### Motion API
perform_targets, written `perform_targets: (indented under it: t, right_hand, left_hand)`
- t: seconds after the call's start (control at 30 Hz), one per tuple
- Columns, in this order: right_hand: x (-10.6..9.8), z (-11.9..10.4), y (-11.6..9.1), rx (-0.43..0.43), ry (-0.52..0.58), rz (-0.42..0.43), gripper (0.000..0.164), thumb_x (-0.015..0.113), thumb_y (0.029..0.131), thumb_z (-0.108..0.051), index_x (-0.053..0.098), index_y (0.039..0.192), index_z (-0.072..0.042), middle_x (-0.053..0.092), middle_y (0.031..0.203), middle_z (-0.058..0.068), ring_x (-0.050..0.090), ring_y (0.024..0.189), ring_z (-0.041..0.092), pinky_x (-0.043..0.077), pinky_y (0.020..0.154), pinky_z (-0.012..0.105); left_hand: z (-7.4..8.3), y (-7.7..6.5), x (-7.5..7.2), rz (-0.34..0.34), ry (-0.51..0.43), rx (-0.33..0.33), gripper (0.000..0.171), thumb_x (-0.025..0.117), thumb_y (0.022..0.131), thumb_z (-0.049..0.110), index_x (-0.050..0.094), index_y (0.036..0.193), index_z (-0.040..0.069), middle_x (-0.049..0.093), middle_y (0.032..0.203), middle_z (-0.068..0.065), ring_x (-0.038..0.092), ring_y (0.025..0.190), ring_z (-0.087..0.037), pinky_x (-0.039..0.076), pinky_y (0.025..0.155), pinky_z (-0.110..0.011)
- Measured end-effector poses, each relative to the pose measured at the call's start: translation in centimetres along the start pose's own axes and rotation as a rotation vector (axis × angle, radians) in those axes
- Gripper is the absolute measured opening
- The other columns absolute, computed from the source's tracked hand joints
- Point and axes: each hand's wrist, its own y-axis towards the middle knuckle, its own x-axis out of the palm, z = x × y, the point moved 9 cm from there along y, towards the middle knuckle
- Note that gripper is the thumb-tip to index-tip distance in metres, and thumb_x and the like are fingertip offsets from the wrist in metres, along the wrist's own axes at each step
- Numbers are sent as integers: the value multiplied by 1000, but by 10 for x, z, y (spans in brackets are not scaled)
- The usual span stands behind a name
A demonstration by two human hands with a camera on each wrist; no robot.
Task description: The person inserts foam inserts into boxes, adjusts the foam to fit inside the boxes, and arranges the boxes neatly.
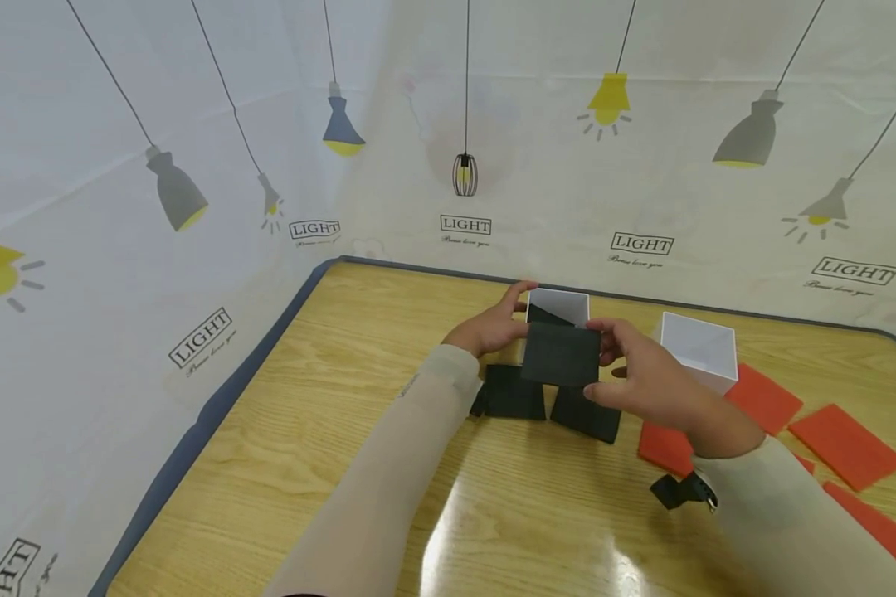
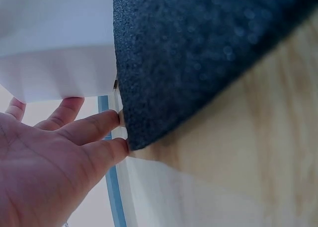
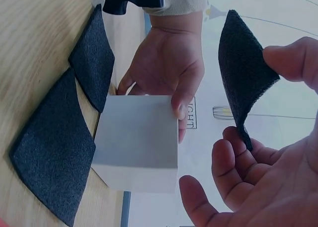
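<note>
My right hand (image 1: 653,377) pinches a thin black foam sheet (image 1: 562,355) by its right edge, holding it up at the front of a white open-topped box (image 1: 570,301). The right wrist view shows this sheet bent, between thumb and fingers. My left hand (image 1: 490,328) holds the box at its left side, thumb against the box (image 3: 136,132) in the right wrist view. Another black sheet (image 1: 543,315) stands slanted inside the box. Two more black sheets, one on the left (image 1: 515,393) and one on the right (image 1: 586,414), lie flat on the table in front.
A second white box (image 1: 698,347) stands to the right. Several red-orange sheets (image 1: 847,446) lie around it on the wooden table (image 1: 328,431), some partly behind my right arm. A printed cloth wall (image 1: 388,191) rises behind the table's far edge.
</note>
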Motion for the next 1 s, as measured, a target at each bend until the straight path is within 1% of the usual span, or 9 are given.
perform_targets:
  t: [0.2, 0.4, 0.63, 0.83, 1.0]
  right_hand:
    - [-4, 1, 5, 7, 9, 1, 82, 77, 89, -13, 33, 156, 3, 53, 126, 18, 51, 116, 33, 49, 103, 59]
    - [-6, 4, 10, 0, -6, 4, 82, 76, 89, -13, 32, 157, 4, 52, 127, 18, 52, 116, 34, 51, 100, 57]
    - [-9, 6, 12, 5, -14, 12, 82, 76, 91, -15, 33, 157, 2, 51, 128, 18, 53, 115, 33, 53, 98, 53]
    - [-12, 10, 19, 24, 3, 24, 82, 77, 91, -15, 32, 158, -1, 52, 130, 18, 52, 116, 32, 52, 100, 49]
    - [-15, 13, 25, 31, -11, 29, 83, 77, 91, -14, 31, 159, 0, 51, 129, 18, 52, 115, 32, 53, 97, 45]
  left_hand:
    - [-1, 1, 0, 3, 8, -7, 82, 53, 98, 7, 15, 167, 31, 28, 169, -19, 40, 150, -36, 38, 113, -48]
    - [-2, 2, 0, 5, 11, -10, 79, 52, 100, 7, 16, 166, 31, 28, 169, -19, 39, 151, -37, 36, 117, -52]
    - [-1, 1, 0, 6, 25, -14, 79, 50, 99, 7, 17, 165, 34, 28, 169, -17, 41, 150, -35, 37, 117, -50]
    - [-1, 1, 0, -5, 1, -22, 79, 50, 100, 5, 16, 166, 32, 26, 169, -18, 41, 150, -37, 35, 119, -53]
    - [-2, 1, 0, -3, -12, -29, 79, 53, 101, 7, 17, 165, 33, 27, 169, -18, 40, 150, -37, 33, 121, -53]
